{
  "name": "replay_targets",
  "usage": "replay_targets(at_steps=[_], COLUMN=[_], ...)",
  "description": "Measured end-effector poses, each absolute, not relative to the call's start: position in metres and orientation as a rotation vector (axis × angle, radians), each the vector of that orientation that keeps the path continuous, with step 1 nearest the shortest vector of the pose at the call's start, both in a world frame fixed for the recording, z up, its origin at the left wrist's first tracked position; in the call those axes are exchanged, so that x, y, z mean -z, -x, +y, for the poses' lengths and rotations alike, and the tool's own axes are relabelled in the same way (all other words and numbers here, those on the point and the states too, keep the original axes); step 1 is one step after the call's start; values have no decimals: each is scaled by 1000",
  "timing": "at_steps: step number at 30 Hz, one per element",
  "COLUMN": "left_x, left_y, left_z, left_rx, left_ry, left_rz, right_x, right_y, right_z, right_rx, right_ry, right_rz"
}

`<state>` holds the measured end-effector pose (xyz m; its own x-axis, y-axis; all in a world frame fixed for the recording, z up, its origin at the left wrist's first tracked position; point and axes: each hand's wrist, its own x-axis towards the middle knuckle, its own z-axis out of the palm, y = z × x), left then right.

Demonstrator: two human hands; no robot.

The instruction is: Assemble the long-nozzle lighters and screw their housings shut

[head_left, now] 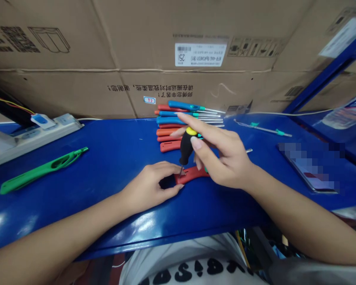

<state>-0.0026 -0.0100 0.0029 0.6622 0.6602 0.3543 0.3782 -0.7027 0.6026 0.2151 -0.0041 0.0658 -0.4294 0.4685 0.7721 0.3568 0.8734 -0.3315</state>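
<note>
Head view: left hand (150, 186) clenched around a red plastic tool handle (192, 174), right hand (222, 156) pinching a black screwdriver (186, 146) by its yellow-capped grip, tip at the red handle, right by the left fingers (169, 169). Risk: sideways pressure could slip the tip into those fingers, or the handle could twist in the grip. Right fingertips (180, 115) sit just above the row of colored screwdrivers (178, 118), so a wide move could knock them. Front edge of the blue counter (106, 150) is near below the hands; dropped parts could go over. Open room left toward the green plastic handle (44, 170), less right toward the blurred phone (308, 168).
</note>
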Motion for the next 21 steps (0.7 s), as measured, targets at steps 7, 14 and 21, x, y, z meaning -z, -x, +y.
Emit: replay_targets(at_steps=[7, 14, 21], left_x=[-1, 0, -2], left_y=[3, 3, 3], left_z=[-10, -9, -10], left_rx=[-799, -778, -778], left_ry=[-2390, -2384, -2390], left_rz=[787, 797, 799], right_x=[-66, -66, -67], right_y=[-217, -219, -220], right_z=[-1, 4, 2], right_rx=[169, -189, -87], right_ry=[555, 626, 576], right_rz=[-2040, -2048, -2066])
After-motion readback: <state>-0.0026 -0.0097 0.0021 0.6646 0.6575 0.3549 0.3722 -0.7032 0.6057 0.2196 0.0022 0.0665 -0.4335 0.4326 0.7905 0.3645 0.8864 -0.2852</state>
